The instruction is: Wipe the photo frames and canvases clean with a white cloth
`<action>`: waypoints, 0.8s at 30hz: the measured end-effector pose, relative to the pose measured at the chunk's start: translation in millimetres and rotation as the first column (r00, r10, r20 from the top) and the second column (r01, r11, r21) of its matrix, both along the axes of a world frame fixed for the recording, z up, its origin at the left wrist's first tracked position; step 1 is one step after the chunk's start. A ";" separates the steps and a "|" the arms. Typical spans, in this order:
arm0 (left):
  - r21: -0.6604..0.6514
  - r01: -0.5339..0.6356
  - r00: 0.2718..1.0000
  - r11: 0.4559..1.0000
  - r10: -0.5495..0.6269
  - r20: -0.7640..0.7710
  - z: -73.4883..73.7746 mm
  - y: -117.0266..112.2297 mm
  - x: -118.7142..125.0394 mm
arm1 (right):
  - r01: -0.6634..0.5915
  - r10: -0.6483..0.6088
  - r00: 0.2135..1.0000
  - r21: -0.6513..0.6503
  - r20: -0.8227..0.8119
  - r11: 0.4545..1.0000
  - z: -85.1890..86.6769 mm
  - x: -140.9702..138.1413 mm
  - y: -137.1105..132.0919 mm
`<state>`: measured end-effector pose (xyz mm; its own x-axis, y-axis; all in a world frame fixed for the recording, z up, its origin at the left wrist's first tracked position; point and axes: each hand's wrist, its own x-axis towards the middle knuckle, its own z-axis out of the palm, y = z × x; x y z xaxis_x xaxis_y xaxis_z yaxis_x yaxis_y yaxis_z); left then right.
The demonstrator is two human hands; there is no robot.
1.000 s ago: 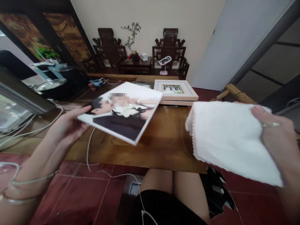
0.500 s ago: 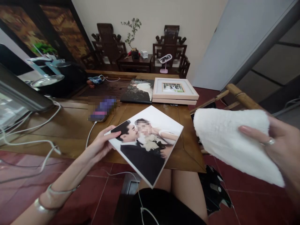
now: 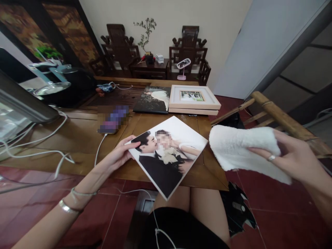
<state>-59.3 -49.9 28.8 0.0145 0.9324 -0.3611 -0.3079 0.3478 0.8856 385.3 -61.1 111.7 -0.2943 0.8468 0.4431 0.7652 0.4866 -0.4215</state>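
Observation:
My left hand (image 3: 123, 150) grips the left corner of a square photo panel (image 3: 160, 173), thumb on its face and fingers beneath. The panel, a wedding picture with a white edge, is turned like a diamond over the front edge of the wooden table (image 3: 85, 152). Off to the right, my right hand (image 3: 290, 152) pinches a fluffy white cloth (image 3: 238, 145) between thumb and fingers. The cloth hangs in the air close to the panel's right corner, apart from it.
Behind the panel lie a dark photo panel (image 3: 151, 100) and stacked pale picture frames (image 3: 194, 100). A phone (image 3: 112, 119) with a white cable rests left of them. Pots (image 3: 53, 91) stand at the far left. A bamboo chair (image 3: 275, 112) is on the right.
My right hand has brought the white cloth leftward, closer to the photo panel. My left hand and the panel have shifted slightly right and up.

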 end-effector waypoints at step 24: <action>0.047 0.047 0.999 0.998 -0.046 -0.013 -5.3 9.9 -4.1 | -0.289 0.128 0.909 0.379 0.397 0.879 -87.7 -69.4 -13.1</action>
<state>-63.4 -39.9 23.5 0.0539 0.9470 -0.3166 -0.2815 0.3186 0.9051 316.0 -74.2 24.0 -0.6455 0.5033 0.5746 0.6814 0.7193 0.1354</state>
